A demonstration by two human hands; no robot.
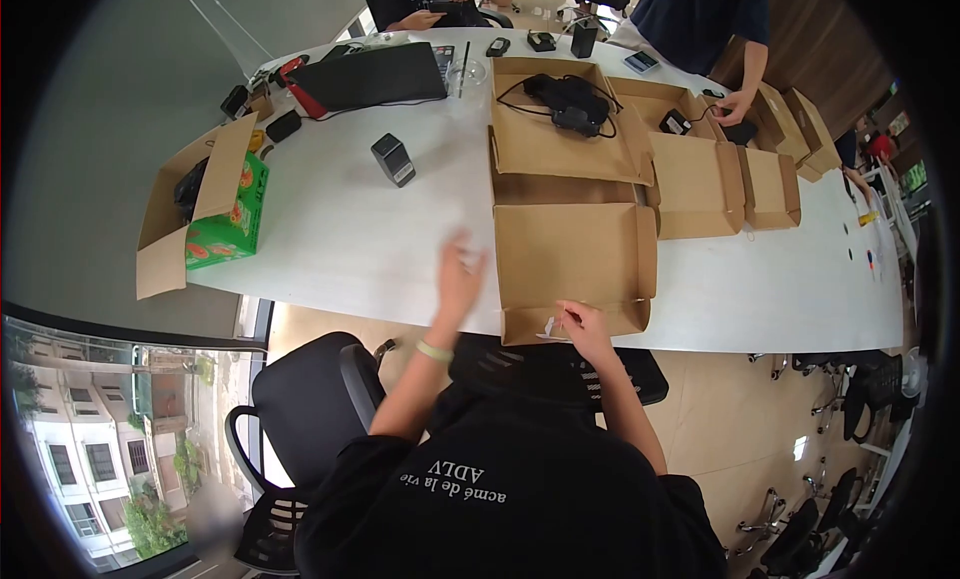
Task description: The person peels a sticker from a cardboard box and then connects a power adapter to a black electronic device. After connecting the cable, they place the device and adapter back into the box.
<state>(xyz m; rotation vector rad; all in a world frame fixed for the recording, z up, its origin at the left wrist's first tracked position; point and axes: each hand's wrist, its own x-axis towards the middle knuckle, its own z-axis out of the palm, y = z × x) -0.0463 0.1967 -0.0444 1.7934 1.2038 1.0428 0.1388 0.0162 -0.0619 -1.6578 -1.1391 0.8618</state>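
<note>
My left hand (460,282) is over the white table, left of an open cardboard box, its fingers smeared by motion. At the front flap of that box's lid (570,254), my right hand (584,331) has its fingers pinched together; what they hold, if anything, I cannot make out. Just left of those fingertips a small white scrap (547,329) shows against the cardboard edge. Behind the lid lies another open cardboard box (515,144) with a black cable and dark devices (570,104) in it. A small black box-shaped device (393,160) stands on the table farther left.
A green printed carton (225,224) with raised flaps stands at the table's left end. A black laptop (370,77) is behind. More open boxes (697,184) lie to the right, where another person's hand (737,107) handles a cable. An office chair (310,399) is at my left.
</note>
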